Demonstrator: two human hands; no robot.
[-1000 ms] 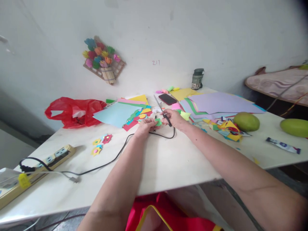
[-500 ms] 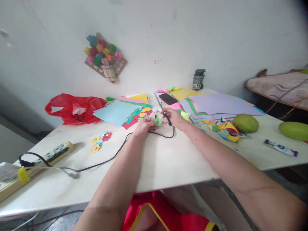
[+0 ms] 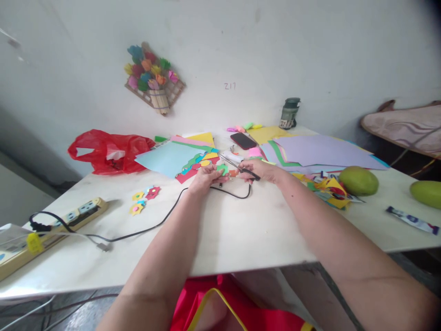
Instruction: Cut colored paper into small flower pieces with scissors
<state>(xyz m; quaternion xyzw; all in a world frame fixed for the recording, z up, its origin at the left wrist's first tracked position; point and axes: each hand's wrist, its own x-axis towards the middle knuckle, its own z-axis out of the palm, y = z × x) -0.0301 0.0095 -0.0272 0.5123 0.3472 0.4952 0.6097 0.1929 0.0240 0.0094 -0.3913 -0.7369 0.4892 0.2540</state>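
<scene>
Between the fingers of my left hand (image 3: 204,179) is a small piece of green paper (image 3: 223,169), cut with a wavy edge. My right hand (image 3: 259,170) grips the dark handles of a pair of scissors (image 3: 248,173). Their blades point up and left, just above the green paper; I cannot tell whether they touch it. Under and behind my hands lie coloured paper cut-outs (image 3: 195,166). A black cable (image 3: 231,195) runs across the table just in front of my fingers. Several finished paper flowers (image 3: 137,208) lie to the left.
Paper sheets (image 3: 315,149) are stacked at the back right, near a phone (image 3: 243,141) and a bottle (image 3: 290,113). Paper scraps (image 3: 327,188), green fruit (image 3: 358,180) and a tube (image 3: 411,220) lie right. A red bag (image 3: 112,151) and a power strip (image 3: 84,212) are left.
My right hand has moved slightly right, and the scissors have swung from steeply upright to a flatter slant toward the left. The green paper stays in my left hand.
</scene>
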